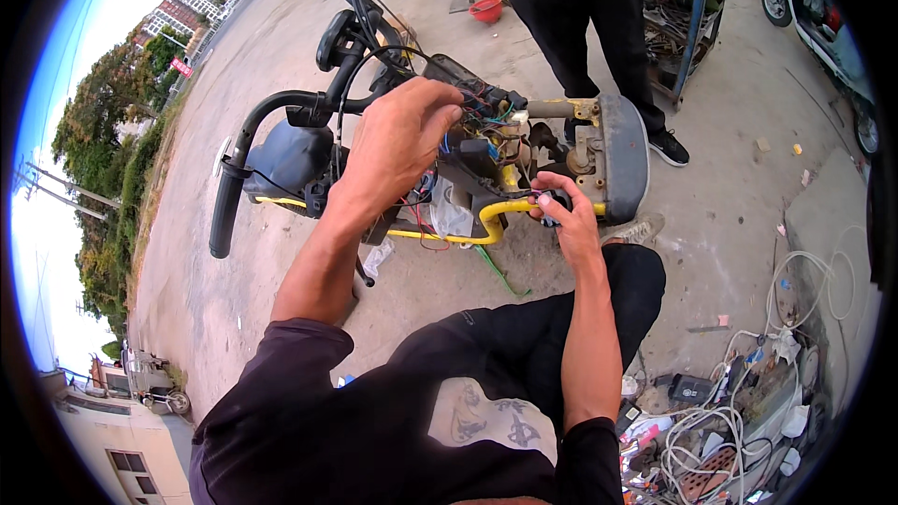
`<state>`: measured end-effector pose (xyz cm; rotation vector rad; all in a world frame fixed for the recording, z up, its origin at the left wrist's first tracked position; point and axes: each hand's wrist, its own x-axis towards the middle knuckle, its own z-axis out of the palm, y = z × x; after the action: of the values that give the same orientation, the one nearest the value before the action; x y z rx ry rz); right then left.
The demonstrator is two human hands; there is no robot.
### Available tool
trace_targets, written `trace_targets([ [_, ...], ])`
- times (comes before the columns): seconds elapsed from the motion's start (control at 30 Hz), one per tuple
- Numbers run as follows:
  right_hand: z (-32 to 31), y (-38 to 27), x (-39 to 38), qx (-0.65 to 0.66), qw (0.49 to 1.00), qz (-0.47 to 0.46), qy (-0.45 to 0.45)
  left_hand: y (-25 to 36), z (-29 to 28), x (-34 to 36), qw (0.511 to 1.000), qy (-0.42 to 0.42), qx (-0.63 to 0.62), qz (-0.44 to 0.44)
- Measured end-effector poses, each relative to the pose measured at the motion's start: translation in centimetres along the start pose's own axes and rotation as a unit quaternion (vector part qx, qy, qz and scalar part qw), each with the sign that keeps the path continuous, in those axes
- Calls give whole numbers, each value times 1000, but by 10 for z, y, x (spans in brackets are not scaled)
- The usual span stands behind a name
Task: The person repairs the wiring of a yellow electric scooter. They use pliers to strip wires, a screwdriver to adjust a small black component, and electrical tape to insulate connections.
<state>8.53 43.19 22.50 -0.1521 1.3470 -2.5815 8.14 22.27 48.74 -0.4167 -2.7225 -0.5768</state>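
A partly stripped electric scooter with a yellow frame stands in front of me, its wiring and inner parts bare. Above the tangle of wires is my left hand, fingers bent together and thumb against them; what they hold, if anything, is hidden. Lower right, beside the yellow frame tube, my right hand is closed around a small black part with a dark wire running from it. The handlebar with its black grip reaches out to the left of my left forearm.
Another person in dark trousers stands behind the scooter, beside a metal rack of parts. A red bowl sits on the ground. Pale hose and scrap lie at lower right. A parked scooter stands far right.
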Motion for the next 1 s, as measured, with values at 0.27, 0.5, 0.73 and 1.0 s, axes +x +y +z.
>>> trace_targets([
  [0.27, -9, -3, 4, -32, 999, -8, -18, -65, 11, 125, 978, -164, 132, -1],
  [0.5, -10, -15, -3, -46, 999, -2, 2, -117, 70, 156, 922, -312, 227, 35],
  [0.73, -14, -20, 0, -33, 999, -10, 0, -94, 88, 161, 879, -374, 297, -2],
  [1.0, -15, -17, 3, -39, 999, -14, -5, -111, 72, 165, 926, -335, 173, 16],
])
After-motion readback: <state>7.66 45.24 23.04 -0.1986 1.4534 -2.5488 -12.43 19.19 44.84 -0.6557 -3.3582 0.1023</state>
